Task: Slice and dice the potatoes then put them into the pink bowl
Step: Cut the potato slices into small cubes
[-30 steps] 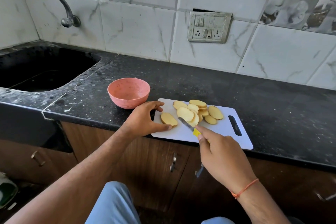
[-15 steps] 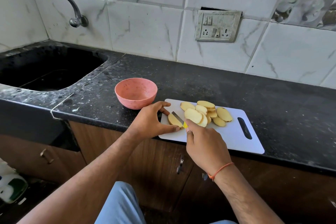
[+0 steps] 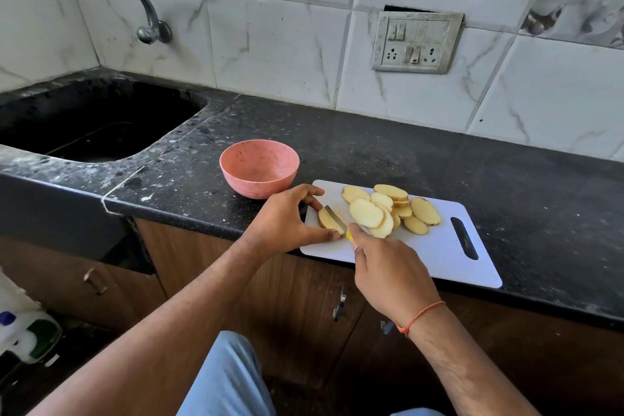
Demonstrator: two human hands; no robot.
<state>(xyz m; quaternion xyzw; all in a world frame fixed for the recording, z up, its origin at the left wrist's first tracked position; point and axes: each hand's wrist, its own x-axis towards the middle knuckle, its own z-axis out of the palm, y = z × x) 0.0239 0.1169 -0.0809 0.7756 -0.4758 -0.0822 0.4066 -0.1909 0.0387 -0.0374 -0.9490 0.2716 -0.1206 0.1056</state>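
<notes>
A white cutting board [image 3: 435, 257] lies at the counter's front edge. Several pale potato slices [image 3: 388, 209] are heaped on its far half. One separate slice [image 3: 327, 220] lies at the board's left end, and my left hand [image 3: 287, 218] pinches it between thumb and fingers. My right hand [image 3: 391, 272] grips a knife with a yellow handle [image 3: 349, 235]; its blade [image 3: 334, 213] rests across that slice. The pink bowl [image 3: 259, 168] stands empty on the counter, just left of the board.
A black sink [image 3: 94, 121] with a wall tap [image 3: 135, 0] is set into the counter at the left. A switch plate [image 3: 417, 41] is on the tiled wall. Wooden cabinet doors [image 3: 297, 297] are below the counter.
My right hand has moved the knife leftwards from the heap onto the single slice held by my left hand. The blade now lies across that slice.
</notes>
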